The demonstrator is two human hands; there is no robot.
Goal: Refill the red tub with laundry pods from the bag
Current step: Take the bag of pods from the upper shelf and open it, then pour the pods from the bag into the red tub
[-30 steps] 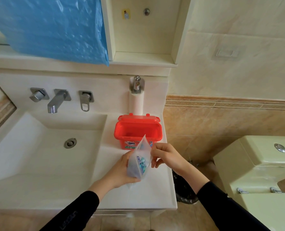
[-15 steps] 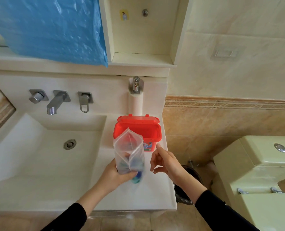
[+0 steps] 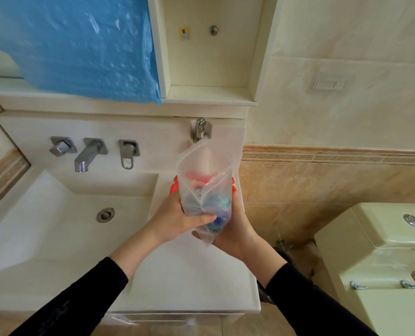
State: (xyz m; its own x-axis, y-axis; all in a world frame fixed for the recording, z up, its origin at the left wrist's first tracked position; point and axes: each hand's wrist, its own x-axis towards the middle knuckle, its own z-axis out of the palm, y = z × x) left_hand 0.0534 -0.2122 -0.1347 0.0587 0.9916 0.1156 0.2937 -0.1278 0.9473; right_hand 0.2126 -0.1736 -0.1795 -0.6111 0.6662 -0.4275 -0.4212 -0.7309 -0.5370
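Though open, bag (image 3: 203, 180) pod-filled.

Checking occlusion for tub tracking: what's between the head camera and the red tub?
In the head view, the clear bag of pods, held up by the left hand and right hand, covers most of the red tub; only red edges show.
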